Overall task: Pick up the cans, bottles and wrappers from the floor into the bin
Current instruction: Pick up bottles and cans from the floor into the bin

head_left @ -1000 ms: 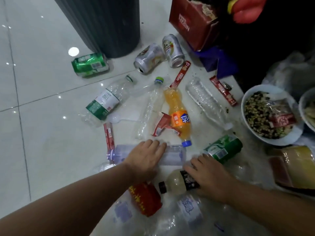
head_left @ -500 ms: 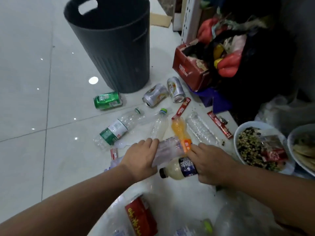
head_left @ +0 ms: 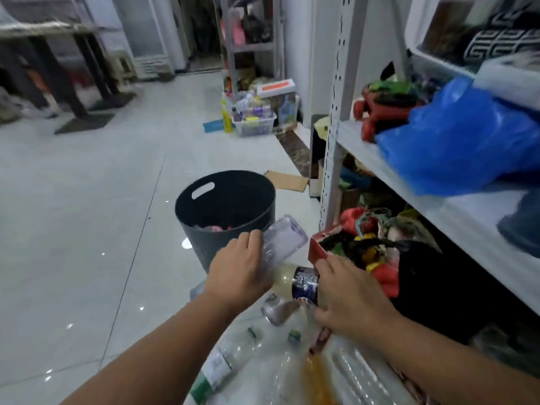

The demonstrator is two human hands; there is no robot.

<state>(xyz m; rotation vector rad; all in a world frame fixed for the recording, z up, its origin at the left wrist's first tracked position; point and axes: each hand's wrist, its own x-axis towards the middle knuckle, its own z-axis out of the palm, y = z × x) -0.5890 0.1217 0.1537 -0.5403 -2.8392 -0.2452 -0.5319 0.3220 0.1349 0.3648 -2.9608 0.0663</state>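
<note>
The clear empty bottle (head_left: 282,239), probably light, crushable and slick, sits clamped mid-body under the left hand (head_left: 238,270) fingers, its far end just beyond them near the bin (head_left: 226,211), while the right hand (head_left: 347,293) fingers wrap the labelled bottle (head_left: 296,280), likely stiffer.

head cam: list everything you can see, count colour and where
bin: 1, dark grey, on the floor ahead, some litter inside
clear bottle: 1, transparent, in the left hand by the bin's rim
pale drink bottle: 1, yellowish with dark label, in the right hand
green-label bottle: 1, clear, on the floor low in view
orange drink bottle: 1, blurred, floor at bottom
red box: 1, under the shelf
blue bag: 1, on the shelf
white basket: 1, far floor
left hand: gripping the clear bottle
right hand: gripping the pale drink bottle
</note>
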